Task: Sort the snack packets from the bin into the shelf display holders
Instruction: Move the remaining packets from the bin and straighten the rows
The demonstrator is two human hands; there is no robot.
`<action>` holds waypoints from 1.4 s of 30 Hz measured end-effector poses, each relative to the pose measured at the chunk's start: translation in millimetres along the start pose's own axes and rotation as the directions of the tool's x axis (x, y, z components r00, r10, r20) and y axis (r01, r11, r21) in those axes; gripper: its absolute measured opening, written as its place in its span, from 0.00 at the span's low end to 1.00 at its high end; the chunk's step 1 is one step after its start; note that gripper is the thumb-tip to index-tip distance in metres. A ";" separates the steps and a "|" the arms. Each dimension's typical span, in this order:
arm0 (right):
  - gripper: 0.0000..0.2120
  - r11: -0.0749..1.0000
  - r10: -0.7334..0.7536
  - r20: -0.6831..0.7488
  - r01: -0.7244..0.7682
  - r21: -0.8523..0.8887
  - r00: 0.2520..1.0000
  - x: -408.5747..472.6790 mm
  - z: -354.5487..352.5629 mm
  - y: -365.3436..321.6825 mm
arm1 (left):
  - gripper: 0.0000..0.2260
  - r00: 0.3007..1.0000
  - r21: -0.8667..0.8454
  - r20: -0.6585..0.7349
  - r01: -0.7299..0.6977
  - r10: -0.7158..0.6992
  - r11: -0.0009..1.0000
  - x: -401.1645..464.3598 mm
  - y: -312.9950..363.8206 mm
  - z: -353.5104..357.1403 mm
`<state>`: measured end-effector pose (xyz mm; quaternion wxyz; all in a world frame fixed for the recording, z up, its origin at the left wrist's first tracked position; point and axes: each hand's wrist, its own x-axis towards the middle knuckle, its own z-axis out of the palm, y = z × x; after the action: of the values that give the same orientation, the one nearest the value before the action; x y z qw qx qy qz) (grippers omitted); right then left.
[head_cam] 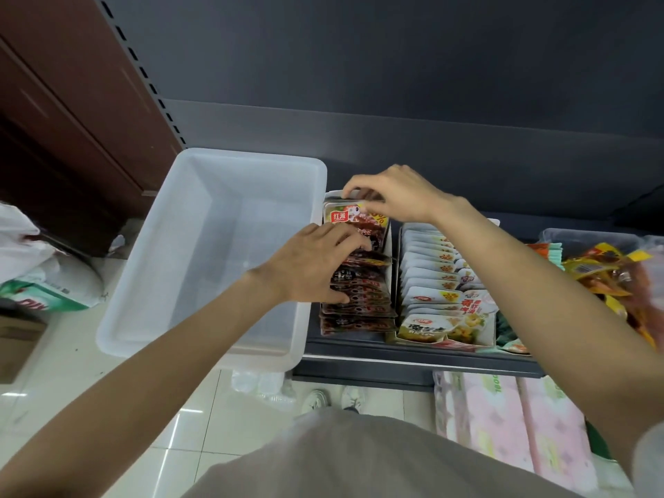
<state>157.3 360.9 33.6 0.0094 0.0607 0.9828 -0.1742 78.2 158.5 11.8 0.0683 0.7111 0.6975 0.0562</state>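
1. Both hands are working the left-hand holder [390, 242] on the dark shelf [413, 357], the one stuffed with dark red snack packets [359, 300].
2. Left hand [312, 264] lies over the middle of that row, fingers curled down onto the packets with the thumb tucked along their left edge. Looks like it's gripping a bunch of them, but I can't tell how many.
3. Right hand [391, 192] is at the far end of the same holder, fingertips pinching the top edge of the rearmost upright packet [354, 217], the one with the red logo patch.
4. The clear plastic bin [201, 332] sits just left of the holder, touching or nearly touching it.
5. Right of the red row there's a second holder of pale packets [431, 278] standing in a neat line.
6. Far right, another bin [589, 237] holds a jumble of orange and yellow packets [607, 271].
7. Below the shelf on the right are pink wrapped packs [510, 440], and shoes [334, 398] show on the tiled floor [90, 372].
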 end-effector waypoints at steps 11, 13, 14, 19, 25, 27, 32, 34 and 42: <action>0.15 0.999 -0.024 0.036 0.023 0.026 0.999 -2.4 -2.2 -1.3 | 0.33 0.987 0.209 -0.161 0.058 -0.024 0.976 4.9 9.6 10.7; 0.16 0.999 -0.016 0.050 0.014 0.034 0.999 -3.2 -2.5 -0.8 | 0.23 0.991 0.166 -0.121 0.070 -0.050 0.984 7.0 12.3 11.4; 0.16 0.999 -0.010 0.057 0.008 0.042 0.998 -3.7 -3.1 -0.8 | 0.17 0.991 0.122 -0.101 0.097 -0.085 0.988 8.5 12.5 8.1; 0.14 0.973 0.074 0.046 -0.083 0.218 0.996 -17.2 -11.4 -2.2 | 0.14 0.947 0.003 -0.070 0.314 -0.313 0.949 24.4 -9.3 -12.9; 0.16 0.982 0.064 -0.167 -0.033 0.185 0.984 -79.5 -6.4 -49.7 | 0.18 0.924 -0.099 -0.059 0.371 -0.377 0.923 36.1 -12.3 -1.1; 0.29 0.996 0.021 -0.006 -0.020 0.092 1.000 -97.2 -2.3 -72.2 | 0.17 0.917 -0.151 -0.100 0.370 -0.386 0.917 34.7 -13.9 1.1; 0.47 0.972 -0.008 0.172 0.048 -0.232 0.985 -105.8 25.2 -96.9 | 0.17 0.903 -0.256 -0.147 0.360 -0.404 0.897 30.1 -19.3 4.8; 0.41 0.948 -0.014 0.117 0.050 -0.314 0.993 -100.6 38.7 -100.8 | 0.15 0.902 -0.298 -0.179 0.331 -0.393 0.895 29.8 -20.6 6.1; 0.19 0.914 0.045 -0.113 -0.087 -0.396 0.993 -74.9 45.0 -86.7 | 0.10 0.927 -0.478 -0.135 0.250 -0.351 0.842 25.6 -28.6 2.5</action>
<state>220.8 256.0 23.8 -0.0224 0.0995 0.9942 0.0338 51.1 184.6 3.9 0.1633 0.5462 0.7715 0.2825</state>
